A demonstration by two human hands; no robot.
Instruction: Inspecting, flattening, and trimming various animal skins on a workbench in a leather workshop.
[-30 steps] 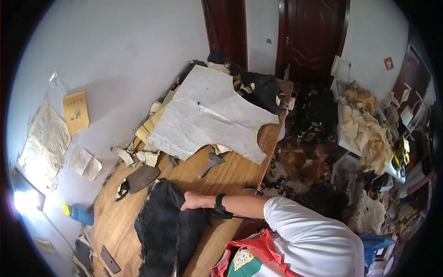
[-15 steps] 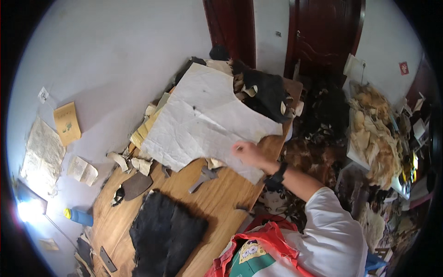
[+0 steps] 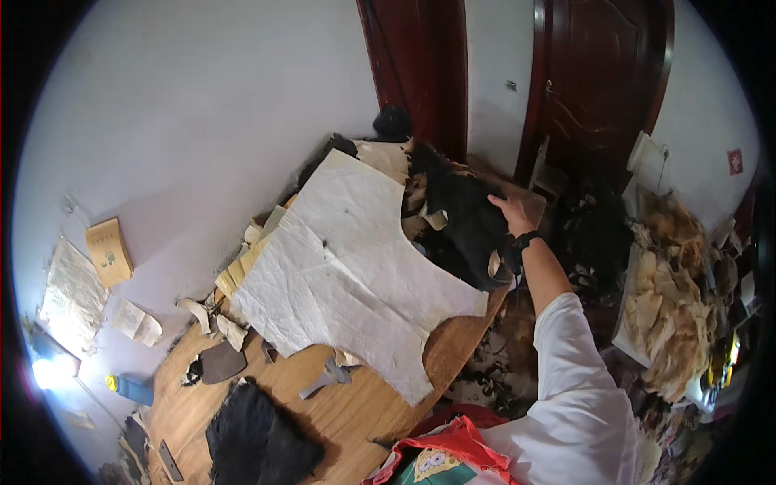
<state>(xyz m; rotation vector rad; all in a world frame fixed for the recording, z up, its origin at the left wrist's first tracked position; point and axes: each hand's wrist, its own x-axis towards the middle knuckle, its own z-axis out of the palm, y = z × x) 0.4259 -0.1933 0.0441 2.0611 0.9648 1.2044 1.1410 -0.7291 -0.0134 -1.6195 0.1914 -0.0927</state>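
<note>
My right hand (image 3: pixel 511 215) reaches to the far right of the wooden table, its fingers stretched out at the edge of a black fur piece (image 3: pixel 461 212). Whether the fingertips press on the fur is hard to tell. A dark band circles that wrist. Just left of the fur lies a large white sheet (image 3: pixel 339 263), creased, with curved cut-outs along its sides, like a pattern piece. Nearer to me a second black fur piece (image 3: pixel 260 436) rests on the bare wood. My left hand is out of view.
The wooden table (image 3: pixel 279 388) carries a grey tool-like piece (image 3: pixel 326 378), a brown flat piece (image 3: pixel 222 362) and hide scraps (image 3: pixel 233 331). A blue bottle with a yellow cap (image 3: pixel 129 390) stands by a bright lamp (image 3: pixel 55 373). Tan furs (image 3: pixel 671 299) are heaped at the right.
My right hand has gone from above the white sheet to the black fur at the far right, the arm now stretched out. The view has shifted a little.
</note>
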